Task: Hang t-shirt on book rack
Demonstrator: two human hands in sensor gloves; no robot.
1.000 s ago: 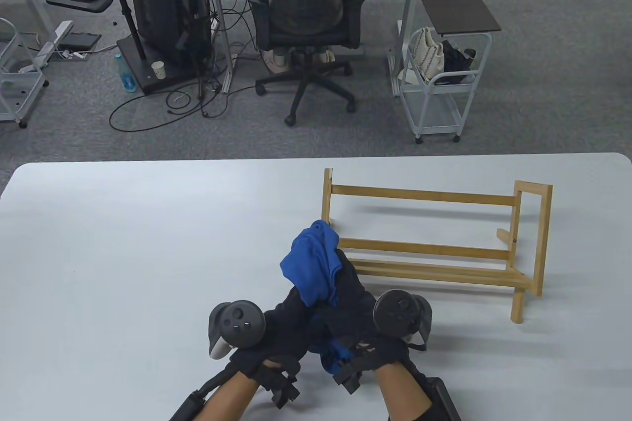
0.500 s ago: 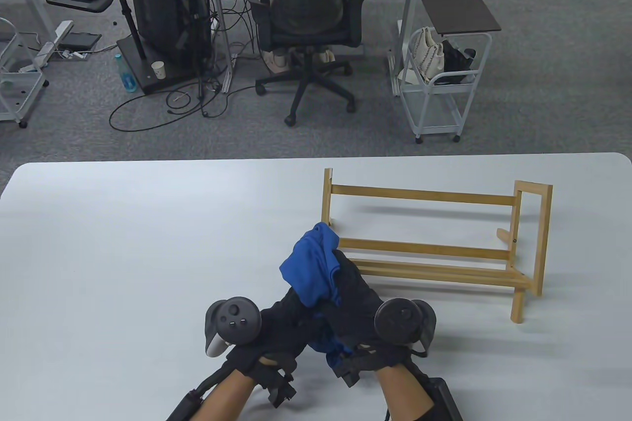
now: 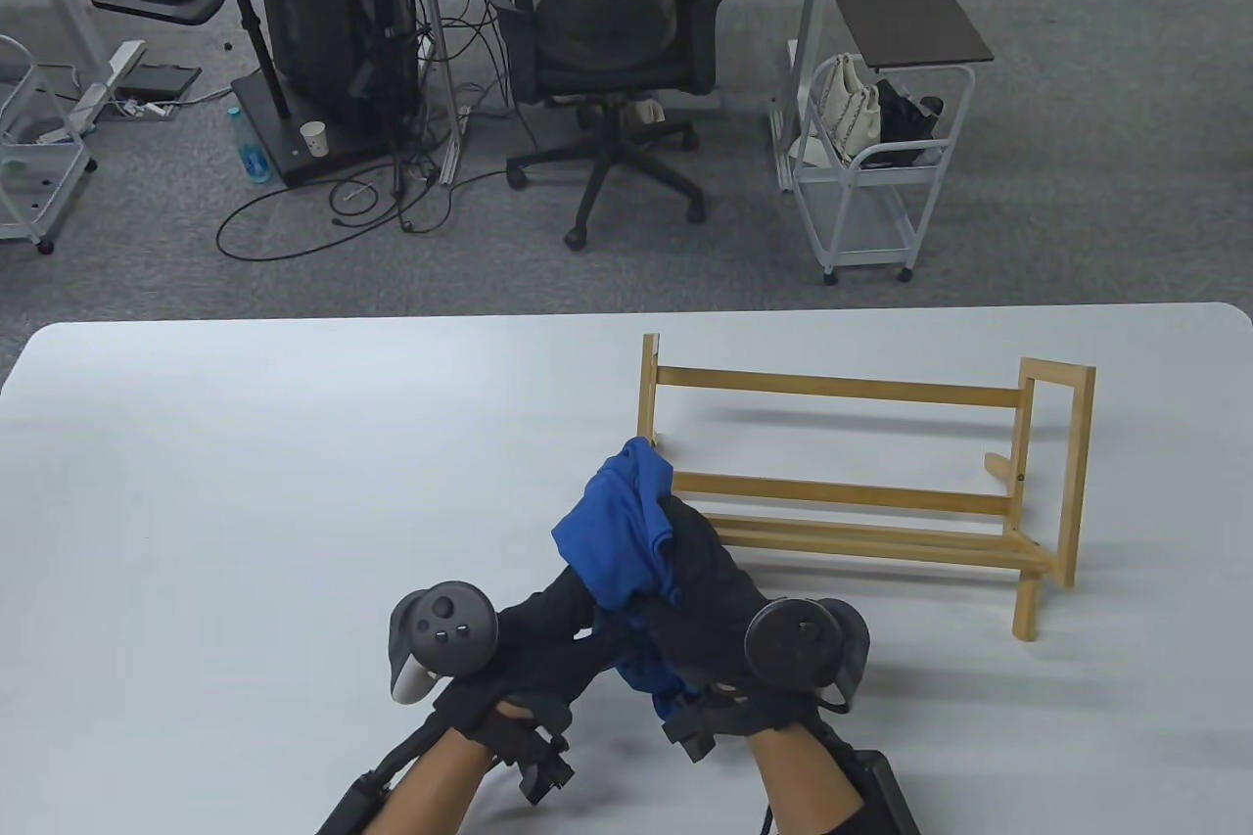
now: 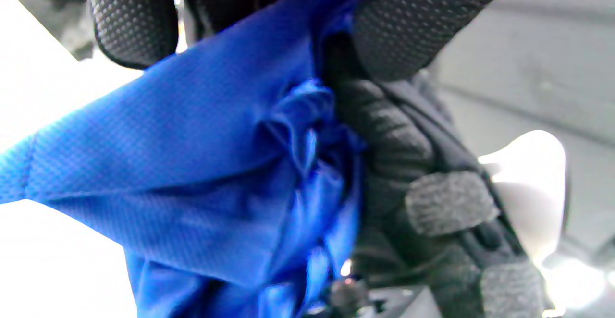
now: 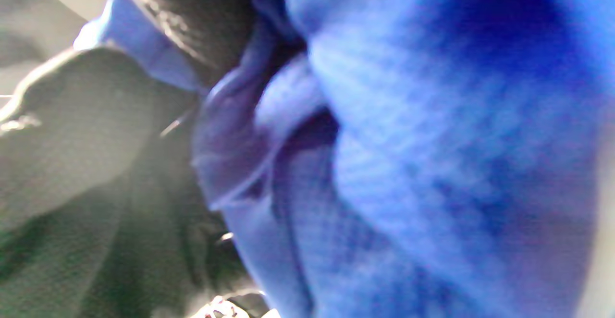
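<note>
A bunched blue t-shirt (image 3: 622,532) is held up above the white table (image 3: 245,483) by both gloved hands, just left of the wooden book rack (image 3: 861,483). My left hand (image 3: 558,615) grips the cloth from the left and below. My right hand (image 3: 700,580) grips it from the right. The shirt's top edge lies near the rack's left post (image 3: 648,385). In the left wrist view the blue cloth (image 4: 192,174) sits between my gloved fingers (image 4: 403,25). In the right wrist view the cloth (image 5: 432,154) fills the frame, blurred.
The rack stands on the right half of the table, its rails running left to right. Beyond the table's far edge are an office chair (image 3: 612,42), a white cart (image 3: 871,160) and a computer stand (image 3: 323,23) on the carpet.
My left hand has drawn slightly left and toward me. The right hand and the shirt have barely shifted. The person in the far chair has left it.
</note>
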